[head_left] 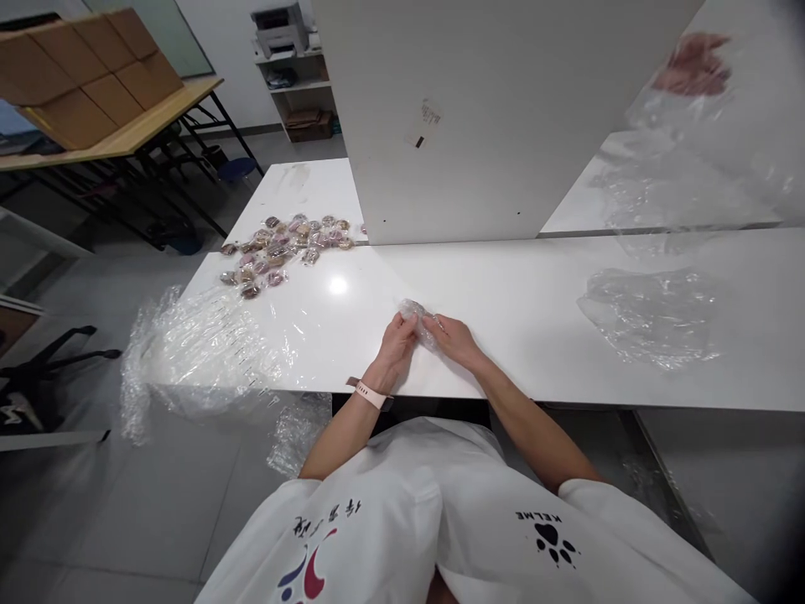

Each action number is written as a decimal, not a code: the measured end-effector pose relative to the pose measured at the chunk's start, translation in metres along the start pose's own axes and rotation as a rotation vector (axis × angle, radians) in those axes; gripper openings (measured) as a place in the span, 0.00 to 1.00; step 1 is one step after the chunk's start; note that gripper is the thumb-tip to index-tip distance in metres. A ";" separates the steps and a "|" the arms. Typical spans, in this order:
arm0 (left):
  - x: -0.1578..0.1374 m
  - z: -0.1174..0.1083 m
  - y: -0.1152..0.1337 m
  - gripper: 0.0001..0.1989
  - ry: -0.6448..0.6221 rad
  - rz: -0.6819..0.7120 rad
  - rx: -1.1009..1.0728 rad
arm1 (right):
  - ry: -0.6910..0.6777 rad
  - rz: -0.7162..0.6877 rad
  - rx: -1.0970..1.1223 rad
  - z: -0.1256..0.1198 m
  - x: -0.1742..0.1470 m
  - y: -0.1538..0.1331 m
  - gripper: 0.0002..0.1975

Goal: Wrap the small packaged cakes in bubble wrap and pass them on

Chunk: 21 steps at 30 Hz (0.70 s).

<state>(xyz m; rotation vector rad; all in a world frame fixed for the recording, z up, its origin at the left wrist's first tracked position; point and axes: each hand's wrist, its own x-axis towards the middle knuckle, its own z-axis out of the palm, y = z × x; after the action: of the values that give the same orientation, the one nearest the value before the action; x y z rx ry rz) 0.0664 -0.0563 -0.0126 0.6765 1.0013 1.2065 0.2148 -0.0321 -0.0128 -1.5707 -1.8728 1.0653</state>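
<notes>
Over the white table (503,361), close to its front edge, my left hand (396,342) and my right hand (455,339) are side by side. Both are closed on a crumpled piece of clear bubble wrap (412,308), with thumbs and fingers pinching it. Whether anything lies inside the wrap is hard to see. A pinkish watch strap (370,393) circles my left wrist. Further to the left, a pile of small round items in clear wrapping (280,249) is spread across the table; they look brown, pink and tan.
Clear plastic sheets (214,344) hang over the table's left end. More clear plastic (654,315) lies to the right. A tall white panel (490,126) rises behind my hands. Cardboard boxes (94,80) stand on a wooden table at the back left, and a printer (280,33) sits on a shelf.
</notes>
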 end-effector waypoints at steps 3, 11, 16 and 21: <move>-0.006 0.011 0.003 0.22 -0.033 -0.010 -0.059 | -0.039 0.084 0.379 0.003 -0.020 0.002 0.29; -0.030 0.045 0.001 0.17 -0.137 0.301 0.640 | -0.028 -0.023 0.775 -0.029 -0.077 0.012 0.30; -0.042 0.024 0.000 0.25 -0.154 0.407 1.035 | 0.495 0.167 0.652 -0.087 -0.043 0.055 0.27; -0.045 -0.036 -0.013 0.19 0.217 0.631 1.475 | 1.259 0.269 -0.074 -0.198 0.061 0.109 0.23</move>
<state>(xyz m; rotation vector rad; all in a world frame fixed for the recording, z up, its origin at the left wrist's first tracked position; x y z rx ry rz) 0.0381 -0.1060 -0.0274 2.1520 1.9203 0.8769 0.4177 0.0830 0.0089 -1.8677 -0.8370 -0.0470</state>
